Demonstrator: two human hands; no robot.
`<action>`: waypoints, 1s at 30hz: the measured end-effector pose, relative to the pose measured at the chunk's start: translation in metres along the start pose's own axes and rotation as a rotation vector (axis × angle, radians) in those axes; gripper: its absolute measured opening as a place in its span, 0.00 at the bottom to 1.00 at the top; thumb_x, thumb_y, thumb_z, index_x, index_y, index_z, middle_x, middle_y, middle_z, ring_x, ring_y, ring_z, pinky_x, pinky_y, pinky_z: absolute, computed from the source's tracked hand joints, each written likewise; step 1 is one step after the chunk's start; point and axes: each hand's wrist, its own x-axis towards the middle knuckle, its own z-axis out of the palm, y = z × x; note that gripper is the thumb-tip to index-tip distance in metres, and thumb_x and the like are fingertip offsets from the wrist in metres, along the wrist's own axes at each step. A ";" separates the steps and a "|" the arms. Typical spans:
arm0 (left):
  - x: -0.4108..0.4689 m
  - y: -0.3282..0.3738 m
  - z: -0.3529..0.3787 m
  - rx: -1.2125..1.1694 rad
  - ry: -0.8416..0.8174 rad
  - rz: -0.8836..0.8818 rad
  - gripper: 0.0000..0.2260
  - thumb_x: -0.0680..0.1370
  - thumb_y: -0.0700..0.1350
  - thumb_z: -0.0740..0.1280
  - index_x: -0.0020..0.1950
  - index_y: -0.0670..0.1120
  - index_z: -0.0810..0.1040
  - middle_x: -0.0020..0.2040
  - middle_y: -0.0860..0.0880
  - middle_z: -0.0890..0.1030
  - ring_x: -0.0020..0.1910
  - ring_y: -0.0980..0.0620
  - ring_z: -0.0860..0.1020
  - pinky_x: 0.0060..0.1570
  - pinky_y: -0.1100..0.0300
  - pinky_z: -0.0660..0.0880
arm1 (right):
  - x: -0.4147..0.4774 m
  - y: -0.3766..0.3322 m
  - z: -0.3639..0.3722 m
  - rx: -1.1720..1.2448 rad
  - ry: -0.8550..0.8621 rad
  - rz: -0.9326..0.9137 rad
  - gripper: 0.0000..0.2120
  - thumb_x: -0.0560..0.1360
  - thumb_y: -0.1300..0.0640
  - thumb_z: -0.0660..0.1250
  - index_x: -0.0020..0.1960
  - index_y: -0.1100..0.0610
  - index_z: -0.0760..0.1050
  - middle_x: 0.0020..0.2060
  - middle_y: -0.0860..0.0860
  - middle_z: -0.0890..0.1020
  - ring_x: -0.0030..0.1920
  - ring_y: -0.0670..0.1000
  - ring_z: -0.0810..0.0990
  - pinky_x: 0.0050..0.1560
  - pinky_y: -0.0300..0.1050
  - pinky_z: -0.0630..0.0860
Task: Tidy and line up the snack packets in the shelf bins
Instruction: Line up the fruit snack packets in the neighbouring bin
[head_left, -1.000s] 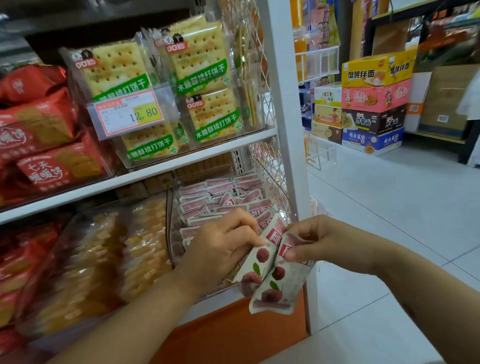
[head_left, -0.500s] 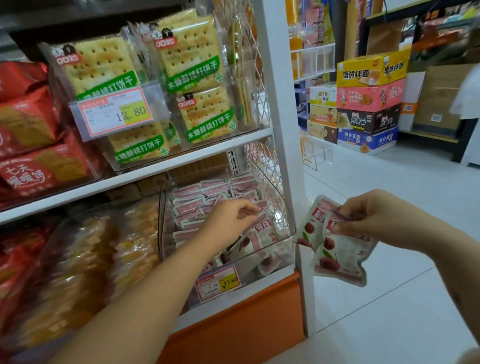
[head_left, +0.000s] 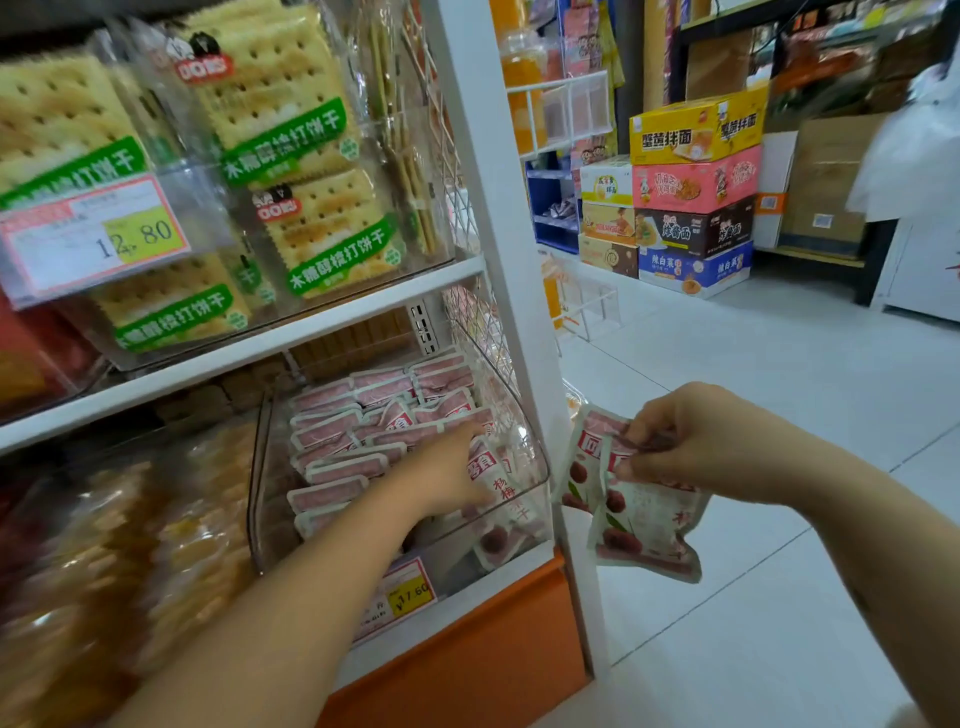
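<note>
Here, post (head_left: 500, 260) separates right fingers (head_left: 642, 429) pinching packets (head_left: 644, 526) from left fingers (head_left: 467, 434) straight in bin (head_left: 258, 493).

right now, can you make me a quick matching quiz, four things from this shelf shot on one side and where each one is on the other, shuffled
Things
1. left hand
2. right hand
3. cracker packets
4. stacked boxes

Places
a. on the floor, past the shelf end
b. in the upper bin
c. reaching into the lower clear bin
d. outside the shelf, pinching two packets

Pairs: 1-c, 2-d, 3-b, 4-a
</note>
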 end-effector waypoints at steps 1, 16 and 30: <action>-0.001 -0.002 -0.001 0.019 0.010 0.002 0.37 0.72 0.49 0.73 0.76 0.53 0.57 0.71 0.48 0.69 0.65 0.47 0.71 0.59 0.56 0.71 | -0.001 -0.001 0.000 0.016 0.005 0.002 0.11 0.72 0.55 0.71 0.33 0.44 0.76 0.32 0.37 0.80 0.33 0.34 0.79 0.31 0.29 0.73; 0.005 -0.008 -0.003 0.262 -0.102 0.054 0.22 0.81 0.50 0.60 0.75 0.54 0.61 0.73 0.47 0.58 0.71 0.43 0.60 0.70 0.47 0.62 | -0.002 -0.021 0.008 0.000 -0.038 -0.025 0.05 0.72 0.54 0.70 0.39 0.44 0.78 0.37 0.37 0.80 0.38 0.39 0.80 0.37 0.30 0.77; 0.003 -0.005 -0.019 0.010 -0.220 -0.063 0.37 0.73 0.56 0.71 0.76 0.46 0.58 0.74 0.48 0.65 0.70 0.49 0.67 0.62 0.60 0.64 | 0.001 -0.017 0.009 -0.077 -0.023 -0.029 0.06 0.73 0.52 0.69 0.48 0.49 0.82 0.43 0.43 0.83 0.43 0.43 0.81 0.40 0.34 0.78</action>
